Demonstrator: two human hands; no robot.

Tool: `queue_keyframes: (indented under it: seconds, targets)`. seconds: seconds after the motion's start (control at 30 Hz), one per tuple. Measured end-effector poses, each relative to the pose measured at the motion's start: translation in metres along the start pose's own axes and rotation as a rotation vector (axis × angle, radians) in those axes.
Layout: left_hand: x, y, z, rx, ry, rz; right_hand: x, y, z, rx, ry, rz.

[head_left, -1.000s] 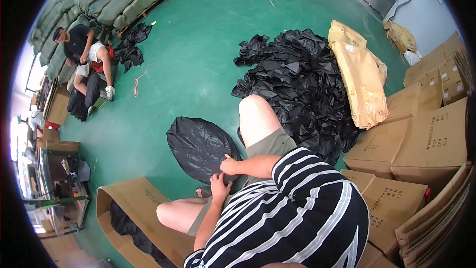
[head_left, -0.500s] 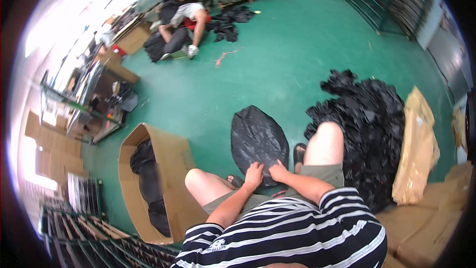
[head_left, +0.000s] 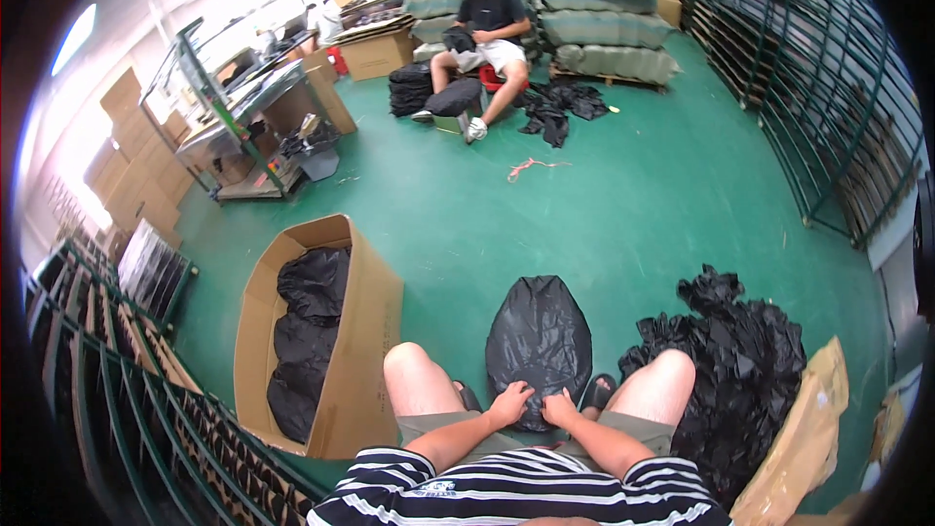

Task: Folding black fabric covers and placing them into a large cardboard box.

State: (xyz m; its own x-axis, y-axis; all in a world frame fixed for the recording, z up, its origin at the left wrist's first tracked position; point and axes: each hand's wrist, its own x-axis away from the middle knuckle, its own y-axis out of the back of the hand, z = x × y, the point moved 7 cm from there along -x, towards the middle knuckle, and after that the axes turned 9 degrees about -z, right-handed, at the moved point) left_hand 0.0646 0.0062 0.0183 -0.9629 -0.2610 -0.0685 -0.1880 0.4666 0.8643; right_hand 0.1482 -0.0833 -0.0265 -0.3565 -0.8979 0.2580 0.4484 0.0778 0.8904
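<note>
Between my knees lies an oval black cover (head_left: 539, 331) of thin, shiny, creased fabric, its rounded end pointing away from me. My left hand (head_left: 511, 403) is closed on its near part, fingers bent into the fabric. A little to the right, my right hand (head_left: 561, 410) grips the same near part. What the fingertips pinch is partly hidden. To my right spreads a large loose heap of crumpled black fabric (head_left: 735, 360). On my left stands an open cardboard box (head_left: 375, 331) with several stacked bundles of black fabric (head_left: 307, 336) inside.
A brown paper sack (head_left: 804, 429) lies beyond the heap. Across the green floor, a seated person (head_left: 492, 15) handles black fabric, near wrapped bales (head_left: 604, 29). Green metal racks (head_left: 828, 127) line the right side; another rack (head_left: 117, 409) is at lower left. A wheeled cart (head_left: 248, 141) stands far left.
My view has tilted up and turned left, so the room's far side shows more. Both hands stay on the near part of the black cover, which lies in about the same place.
</note>
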Motion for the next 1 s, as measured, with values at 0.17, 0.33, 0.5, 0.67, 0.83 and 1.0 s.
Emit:
queue_keyframes:
  seconds: [0.17,0.33,0.5,0.67,0.83,1.0]
  targets:
    - [0.004,-0.001,0.000,0.015,0.032,0.011,0.002,-0.002,0.002,0.012,0.006,0.027]
    - [0.007,0.001,-0.001,0.045,0.044,-0.008,0.006,0.000,0.004,-0.014,-0.038,0.026]
    - [-0.003,0.006,0.004,0.040,0.023,-0.032,0.001,0.003,0.003,-0.111,0.004,-0.197]
    - [-0.011,0.020,-0.002,0.041,0.040,0.001,-0.012,0.006,0.008,-0.023,-0.040,-0.077]
    - [-0.009,0.004,-0.003,-0.017,-0.001,0.115,0.008,0.043,0.033,-0.298,-0.178,0.261]
    - [0.001,-0.004,-0.004,-0.033,-0.072,0.132,0.060,0.189,0.050,-1.437,0.075,-0.116]
